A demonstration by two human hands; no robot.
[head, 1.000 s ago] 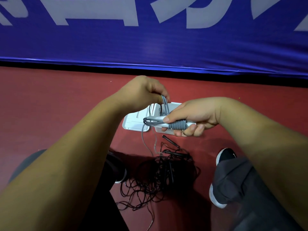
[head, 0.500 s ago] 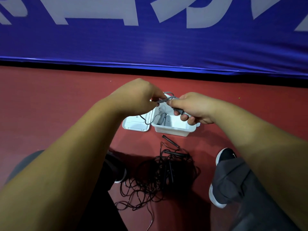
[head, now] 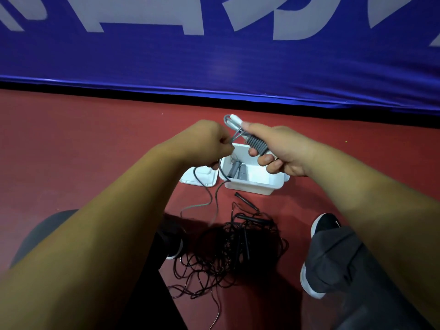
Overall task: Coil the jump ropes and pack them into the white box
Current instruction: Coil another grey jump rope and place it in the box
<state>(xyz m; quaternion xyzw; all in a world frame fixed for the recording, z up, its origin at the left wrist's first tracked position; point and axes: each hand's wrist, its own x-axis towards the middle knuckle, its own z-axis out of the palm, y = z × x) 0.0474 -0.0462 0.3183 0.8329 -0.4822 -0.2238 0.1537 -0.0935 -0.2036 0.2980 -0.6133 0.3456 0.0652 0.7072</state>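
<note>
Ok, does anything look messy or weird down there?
Yes. The black jump ropes lie in a tangled heap on the red floor near the white box, not coiled. The grey rope in the right hand is partly wound; its loose tail trails from the left hand to the floor.

glossy plastic white box, matt red floor

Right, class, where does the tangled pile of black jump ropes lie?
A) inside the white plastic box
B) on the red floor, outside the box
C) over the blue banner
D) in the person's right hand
B: the tangled pile of black jump ropes lies on the red floor, nearer the camera than the white plastic box; the left hand and right hand hold a grey jump rope.
</note>
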